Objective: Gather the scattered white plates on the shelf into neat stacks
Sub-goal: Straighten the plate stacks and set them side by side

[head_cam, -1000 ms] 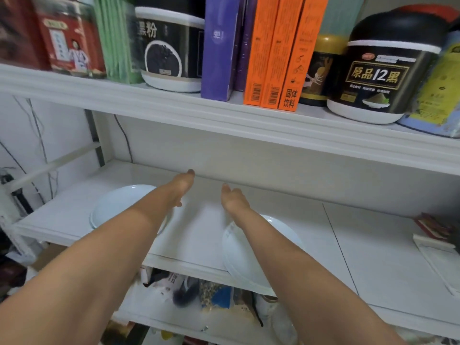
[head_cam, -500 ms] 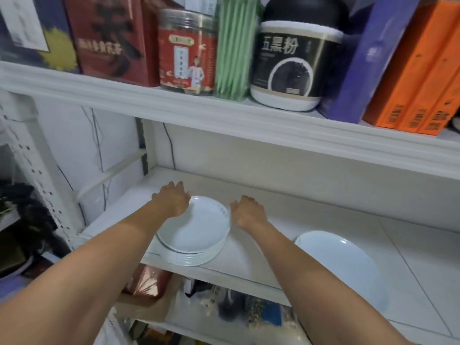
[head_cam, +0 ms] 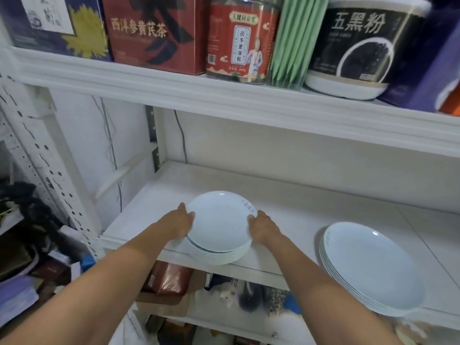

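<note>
A stack of several small white plates (head_cam: 220, 226) sits near the front edge of the white shelf (head_cam: 293, 215), left of centre. My left hand (head_cam: 180, 224) grips the stack's left rim and my right hand (head_cam: 262, 226) grips its right rim. The top plate sits slightly askew on those under it. A second stack of larger white plates (head_cam: 371, 267) rests at the shelf's front right, apart from both hands.
The upper shelf (head_cam: 224, 95) hangs low overhead, loaded with boxes, a red tin (head_cam: 241, 38) and a black tub (head_cam: 361, 46). A perforated white upright (head_cam: 42, 165) stands left. Cluttered packets (head_cam: 169, 280) fill the level below.
Both hands have closed in onto the small stack's rims from its far side. The camera has come closer and swung left, so the stack now sits more central.
</note>
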